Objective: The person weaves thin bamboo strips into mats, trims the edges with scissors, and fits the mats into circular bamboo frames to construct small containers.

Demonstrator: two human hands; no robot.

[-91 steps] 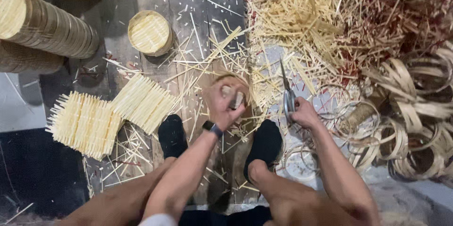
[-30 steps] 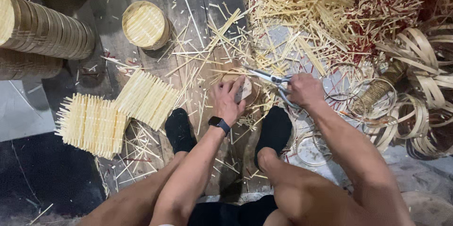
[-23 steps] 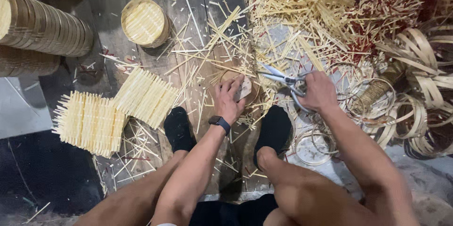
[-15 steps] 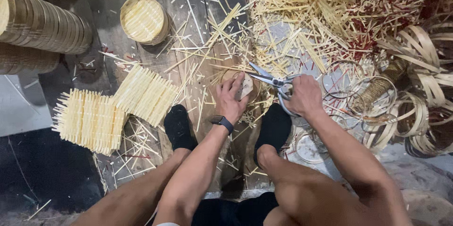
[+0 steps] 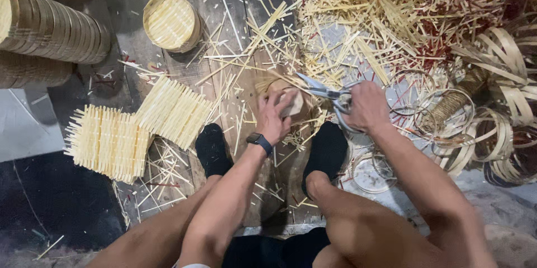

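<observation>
The right hand (image 5: pixel 366 106) is closed around the handles of one pair of scissors (image 5: pixel 327 93), blades parted and aimed at the small round bamboo piece (image 5: pixel 292 103) that the left hand (image 5: pixel 275 118) presses down between two black-socked feet (image 5: pixel 212 149). Judging by how close those fingers sit, a slip could nick them. Two slat mats (image 5: pixel 140 125) lie left, one finished lid (image 5: pixel 170 22) above.

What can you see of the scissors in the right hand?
The scissors are metal, silver-grey, with long pointed blades parted in a narrow V. They lie nearly level, tips pointing left toward the small round bamboo piece under the left hand. The right hand grips the handles, largely hiding them; a pale loop shows below the fingers. Whether the blades touch the piece cannot be told.
</observation>
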